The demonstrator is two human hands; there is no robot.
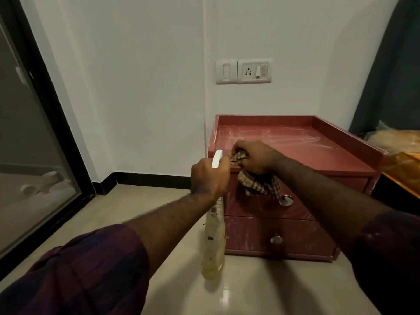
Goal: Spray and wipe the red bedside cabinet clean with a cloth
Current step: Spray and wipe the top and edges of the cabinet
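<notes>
A person's right hand [254,156] clamps one bunched checked cloth [259,184] against the front left edge of the red bedside cabinet [329,155], the cloth's loose end hanging over the upper of two drawers [247,208]. Just beside it, the left hand [210,176] is wrapped round the neck of one spray bottle [213,242], which hangs nearly upright, long axis vertical, white nozzle aimed toward the cabinet's smeared top. The cabinet stands on the floor [261,287] against the wall [136,87], showing two round metal knobs [276,239].
</notes>
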